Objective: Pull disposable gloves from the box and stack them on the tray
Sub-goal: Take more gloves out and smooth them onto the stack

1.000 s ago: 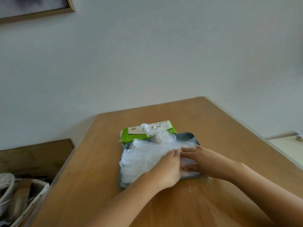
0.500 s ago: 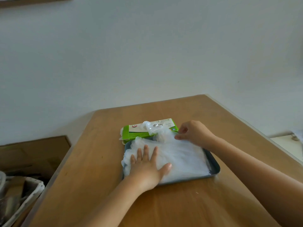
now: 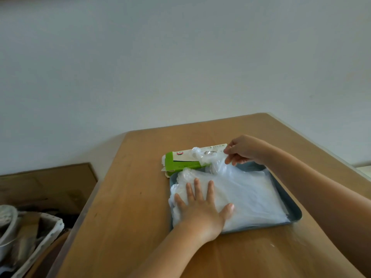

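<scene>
**Glove pull under way, stack pinned**

Pressed left hand (image 3: pixel 200 209) flat, fingers spread, on near-left part of glove stack (image 3: pixel 251 197) in grey tray (image 3: pixel 297 215). Probably done to stop the thin film lifting or sliding during the pull.

Pinched next glove (image 3: pixel 216 159) with right hand (image 3: pixel 243 149), thumb and fingers curled on the film, at right end of green box (image 3: pixel 180 161). Stretched it from the box top down toward the tray; not fully free by the look of it.

Parked box at tray's far-left edge, touching or just beside (can't tell which), top face up. Presumably for short travel from box to stack.

Had hands well apart, one per job.

Counted: 1 box, 1 tray, 1 stack, 1 glove mid-pull, 2 hands. Couldn't count sheets in stack: translucent, merged together.

Set all of it on wooden worktop (image 3: pixel 130 217).
</scene>
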Demonstrator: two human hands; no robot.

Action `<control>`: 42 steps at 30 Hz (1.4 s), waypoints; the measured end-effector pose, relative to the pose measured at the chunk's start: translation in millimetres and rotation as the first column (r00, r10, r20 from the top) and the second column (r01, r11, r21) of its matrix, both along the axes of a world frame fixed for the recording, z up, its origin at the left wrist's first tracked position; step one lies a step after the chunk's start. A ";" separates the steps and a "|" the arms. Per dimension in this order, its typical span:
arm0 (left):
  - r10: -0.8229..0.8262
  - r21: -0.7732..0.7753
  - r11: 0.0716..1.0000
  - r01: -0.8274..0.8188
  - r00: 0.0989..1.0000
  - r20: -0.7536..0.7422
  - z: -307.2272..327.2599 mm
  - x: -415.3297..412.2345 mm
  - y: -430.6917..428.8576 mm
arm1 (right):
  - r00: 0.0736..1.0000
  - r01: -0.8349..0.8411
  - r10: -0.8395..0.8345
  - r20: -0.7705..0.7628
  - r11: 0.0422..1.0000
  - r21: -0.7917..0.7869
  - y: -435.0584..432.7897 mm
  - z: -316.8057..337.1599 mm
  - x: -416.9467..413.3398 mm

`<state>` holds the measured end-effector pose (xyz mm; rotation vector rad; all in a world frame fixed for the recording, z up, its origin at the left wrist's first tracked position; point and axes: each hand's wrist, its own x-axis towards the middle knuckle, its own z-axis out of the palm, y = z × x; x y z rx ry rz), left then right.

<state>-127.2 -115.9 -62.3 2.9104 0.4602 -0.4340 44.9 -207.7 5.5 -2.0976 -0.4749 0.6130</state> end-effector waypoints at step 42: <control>0.129 -0.172 0.981 -0.091 0.966 0.223 25.0 71.7 95.8 | 0.499 -0.349 0.488 0.716 0.870 -0.350 60.7 -25.3 25.9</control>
